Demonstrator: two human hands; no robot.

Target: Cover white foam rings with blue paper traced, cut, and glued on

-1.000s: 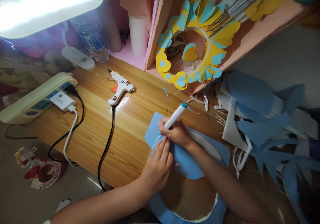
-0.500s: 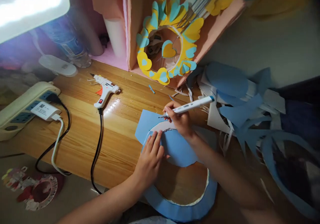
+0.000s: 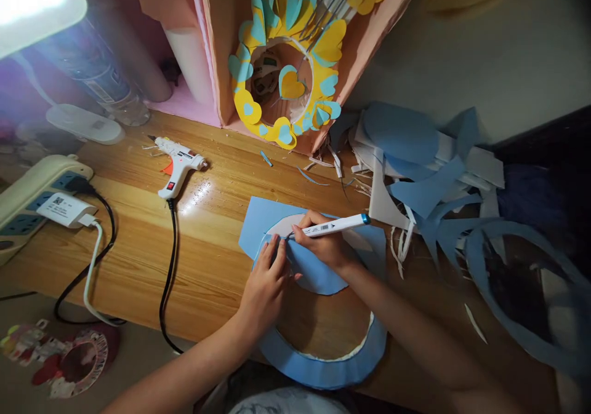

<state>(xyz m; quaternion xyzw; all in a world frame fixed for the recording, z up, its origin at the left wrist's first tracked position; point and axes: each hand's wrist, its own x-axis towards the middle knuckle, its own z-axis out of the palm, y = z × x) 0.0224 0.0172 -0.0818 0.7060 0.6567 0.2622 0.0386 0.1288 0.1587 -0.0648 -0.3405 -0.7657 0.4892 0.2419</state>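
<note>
My left hand [image 3: 262, 290] lies with fingers extended, grasping nothing I can see, on the blue ring [image 3: 323, 370], which overlaps a blue sheet [image 3: 253, 220]. My right hand [image 3: 325, 248] pinches the white marker [image 3: 336, 225], tip just beside my left fingertips, long axis running rightward and slightly away; that hand slants from lower right, back upward.

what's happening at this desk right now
A person holds a white marker in the right hand, its tip down by the left fingertips; whether it touches the blue sheet is hard to tell. The left hand rests on the blue pieces. A glue gun lies on the wooden tabletop, and blue and white scraps are heaped to the right.
</note>
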